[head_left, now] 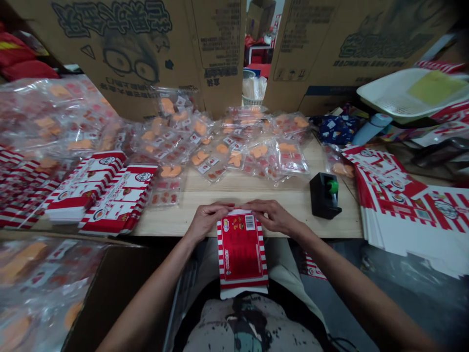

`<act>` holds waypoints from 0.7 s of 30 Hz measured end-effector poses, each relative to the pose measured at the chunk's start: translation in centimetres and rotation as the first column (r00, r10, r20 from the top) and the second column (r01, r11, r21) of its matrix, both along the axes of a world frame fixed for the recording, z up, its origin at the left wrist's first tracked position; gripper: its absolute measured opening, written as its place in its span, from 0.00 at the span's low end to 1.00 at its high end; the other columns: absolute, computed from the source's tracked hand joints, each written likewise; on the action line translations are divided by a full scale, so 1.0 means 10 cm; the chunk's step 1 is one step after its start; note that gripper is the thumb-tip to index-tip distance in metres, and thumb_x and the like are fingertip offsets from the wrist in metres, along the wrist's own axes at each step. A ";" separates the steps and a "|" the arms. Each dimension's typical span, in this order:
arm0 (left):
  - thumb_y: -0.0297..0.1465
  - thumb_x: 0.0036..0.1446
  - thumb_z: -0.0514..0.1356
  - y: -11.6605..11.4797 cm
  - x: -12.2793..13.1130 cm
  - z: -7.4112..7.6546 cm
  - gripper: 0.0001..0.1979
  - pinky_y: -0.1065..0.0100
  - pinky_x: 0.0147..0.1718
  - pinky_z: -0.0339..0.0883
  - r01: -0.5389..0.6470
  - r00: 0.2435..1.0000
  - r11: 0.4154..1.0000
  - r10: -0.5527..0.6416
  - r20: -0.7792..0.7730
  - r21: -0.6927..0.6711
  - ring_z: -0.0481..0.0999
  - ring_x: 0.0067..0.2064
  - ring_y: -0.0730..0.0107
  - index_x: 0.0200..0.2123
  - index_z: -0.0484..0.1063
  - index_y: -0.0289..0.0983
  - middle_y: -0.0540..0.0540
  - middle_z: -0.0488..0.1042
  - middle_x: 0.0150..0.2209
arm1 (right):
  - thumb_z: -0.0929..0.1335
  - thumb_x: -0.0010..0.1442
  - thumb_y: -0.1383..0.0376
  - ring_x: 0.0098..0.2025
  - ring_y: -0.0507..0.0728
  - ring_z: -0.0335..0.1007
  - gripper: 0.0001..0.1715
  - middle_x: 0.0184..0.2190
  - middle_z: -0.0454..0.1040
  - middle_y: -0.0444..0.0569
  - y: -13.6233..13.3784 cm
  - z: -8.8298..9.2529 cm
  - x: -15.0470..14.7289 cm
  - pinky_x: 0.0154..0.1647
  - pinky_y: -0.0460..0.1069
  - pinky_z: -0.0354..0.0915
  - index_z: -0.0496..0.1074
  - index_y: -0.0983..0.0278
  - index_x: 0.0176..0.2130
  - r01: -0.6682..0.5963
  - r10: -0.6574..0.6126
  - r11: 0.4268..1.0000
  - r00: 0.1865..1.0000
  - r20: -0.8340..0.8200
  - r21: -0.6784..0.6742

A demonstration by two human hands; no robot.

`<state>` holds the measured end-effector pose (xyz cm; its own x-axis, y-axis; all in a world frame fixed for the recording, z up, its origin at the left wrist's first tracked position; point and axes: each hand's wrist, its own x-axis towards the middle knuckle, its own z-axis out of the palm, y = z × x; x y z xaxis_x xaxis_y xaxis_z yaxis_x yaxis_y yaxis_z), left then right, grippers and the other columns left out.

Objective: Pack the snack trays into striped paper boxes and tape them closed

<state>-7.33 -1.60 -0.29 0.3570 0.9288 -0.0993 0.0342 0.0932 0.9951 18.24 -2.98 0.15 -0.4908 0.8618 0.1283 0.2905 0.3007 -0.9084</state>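
**Red-striped carton (242,254) at bench edge**

Wooden bench (249,190) beneath bagged orange sweets (220,151); tape dispenser (324,195) off to the right. Carton lying flat, overhanging the bench edge. Left hand (207,220) and right hand (274,217) curled nearly closed, gripping its top edge.

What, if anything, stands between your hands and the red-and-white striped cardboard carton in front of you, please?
Nothing visible does: the left hand and right hand both touch the top edge of the red-and-white striped cardboard carton.
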 end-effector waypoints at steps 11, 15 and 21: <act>0.41 0.48 0.74 -0.07 0.16 0.36 0.17 0.70 0.32 0.71 -0.080 0.986 0.964 0.113 0.121 -0.254 0.79 0.29 0.69 0.37 0.83 0.35 0.46 0.83 0.32 | 0.69 0.61 0.53 0.24 0.51 0.63 0.15 0.25 0.70 0.42 0.11 0.49 0.02 0.23 0.44 0.59 0.72 0.64 0.37 -0.026 0.006 0.924 0.999 -0.053 -0.382; 0.42 0.48 0.74 -0.06 0.12 0.36 0.19 0.66 0.35 0.73 -0.072 0.990 0.968 0.099 0.102 -0.242 0.81 0.33 0.63 0.39 0.84 0.37 0.44 0.84 0.36 | 0.68 0.59 0.60 0.23 0.51 0.62 0.08 0.23 0.69 0.42 0.14 0.53 0.04 0.22 0.44 0.56 0.71 0.63 0.32 -0.032 0.041 0.973 0.998 0.037 -0.227; 0.47 0.54 0.69 -0.07 -0.03 0.25 0.21 0.63 0.41 0.74 0.040 0.999 0.995 -0.039 0.006 -0.096 0.82 0.39 0.58 0.41 0.85 0.36 0.42 0.84 0.38 | 0.66 0.58 0.67 0.26 0.51 0.61 0.06 0.24 0.71 0.41 0.04 0.50 0.05 0.27 0.45 0.56 0.73 0.63 0.32 -0.008 0.014 0.999 0.987 0.159 -0.040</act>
